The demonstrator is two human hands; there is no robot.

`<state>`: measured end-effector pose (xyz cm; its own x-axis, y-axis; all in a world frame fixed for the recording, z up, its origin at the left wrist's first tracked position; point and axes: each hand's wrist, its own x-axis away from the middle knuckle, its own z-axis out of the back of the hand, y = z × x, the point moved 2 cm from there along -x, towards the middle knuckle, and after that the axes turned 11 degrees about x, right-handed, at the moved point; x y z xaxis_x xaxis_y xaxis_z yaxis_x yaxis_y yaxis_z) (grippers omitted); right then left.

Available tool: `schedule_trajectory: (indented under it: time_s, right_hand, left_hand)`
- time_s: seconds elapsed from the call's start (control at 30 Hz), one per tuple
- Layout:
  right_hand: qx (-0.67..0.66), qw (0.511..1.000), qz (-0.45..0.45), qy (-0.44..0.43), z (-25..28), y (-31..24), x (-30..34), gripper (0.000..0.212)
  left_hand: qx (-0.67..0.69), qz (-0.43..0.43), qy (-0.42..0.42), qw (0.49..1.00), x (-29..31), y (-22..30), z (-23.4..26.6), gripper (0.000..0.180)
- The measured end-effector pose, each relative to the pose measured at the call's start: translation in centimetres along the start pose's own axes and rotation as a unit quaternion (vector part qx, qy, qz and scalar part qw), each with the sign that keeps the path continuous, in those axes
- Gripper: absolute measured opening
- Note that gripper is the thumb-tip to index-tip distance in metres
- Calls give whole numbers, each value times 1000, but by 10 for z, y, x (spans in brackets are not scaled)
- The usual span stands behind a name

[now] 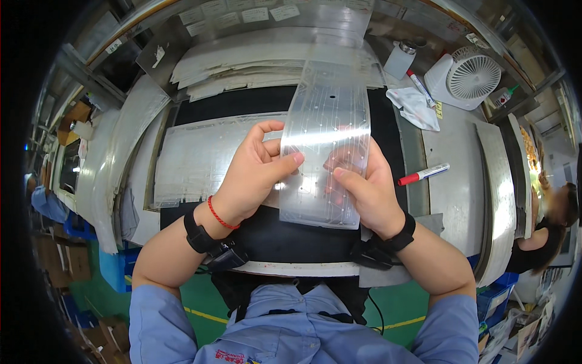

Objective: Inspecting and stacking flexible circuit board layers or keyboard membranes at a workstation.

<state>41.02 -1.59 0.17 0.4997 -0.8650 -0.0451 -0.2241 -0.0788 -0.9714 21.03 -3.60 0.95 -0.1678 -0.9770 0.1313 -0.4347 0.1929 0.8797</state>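
Both my hands hold one clear plastic sheet (321, 115) with fine printed lines and small dots, raised over the black work surface. My left hand (262, 162) grips its left edge, thumb on the face and fingers behind. On the right edge my right hand (371, 185) pinches it the same way; some of those fingers show through the see-through plastic. Beneath and to the left lies a stack of similar clear sheets (200, 159). A red-capped marker (424, 174) rests to the right of my right hand.
Stacked sheets (242, 60) fill the back of the bench. At the back right stand a white fan (467, 77), a white bottle (400, 59), a crumpled cloth (414, 108) and another marker (421, 88). More sheets (115, 158) stand at the left. Another person (548, 224) is at far right.
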Motion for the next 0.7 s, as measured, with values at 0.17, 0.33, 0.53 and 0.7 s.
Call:
schedule_trajectory:
  time_s: [0.17,0.33,0.53,0.7]
  right_hand:
    - [-3,1000,-2,9,-1,-3,1,55]
    - [-12,1000,2,13,5,-3,-1,57]
    - [-25,1000,6,12,8,-3,-2,58]
    - [-1,1000,-6,20,8,-6,0,58]
  left_hand:
    - [108,-47,66,991,4,1,5,34]
    - [129,-133,-4,983,4,17,29,27]
    - [30,-8,-511,859,38,12,-18,32]
    - [-153,86,-597,783,63,-19,-44,19]
